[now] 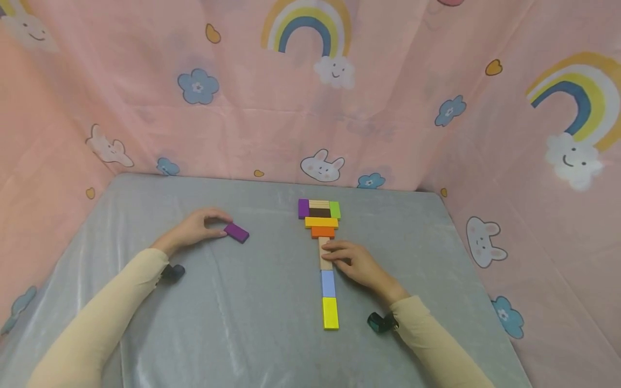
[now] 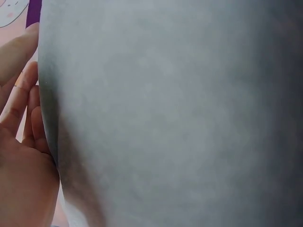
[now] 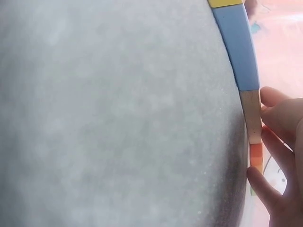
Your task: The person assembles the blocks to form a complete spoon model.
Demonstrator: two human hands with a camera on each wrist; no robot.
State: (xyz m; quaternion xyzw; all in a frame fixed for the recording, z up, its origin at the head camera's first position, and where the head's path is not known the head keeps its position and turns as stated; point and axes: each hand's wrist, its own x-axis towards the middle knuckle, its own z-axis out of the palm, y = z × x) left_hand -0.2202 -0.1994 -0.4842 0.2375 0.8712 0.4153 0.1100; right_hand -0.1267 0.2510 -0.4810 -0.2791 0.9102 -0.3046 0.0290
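My left hand pinches the near end of a purple block between thumb and fingers, over the left part of the cloth. In the left wrist view only a strip of that purple block shows past the fingertips. My right hand rests its fingertips on a plain wooden block, part of which they cover. This block stands in a line with a light blue block and a yellow block on the near side. An orange block touches its far end.
Beyond the orange block lie a yellow-orange block, a dark brown block, thin pale wooden pieces, another purple block and a green block. Grey cloth covers the table. Pink printed curtains surround it.
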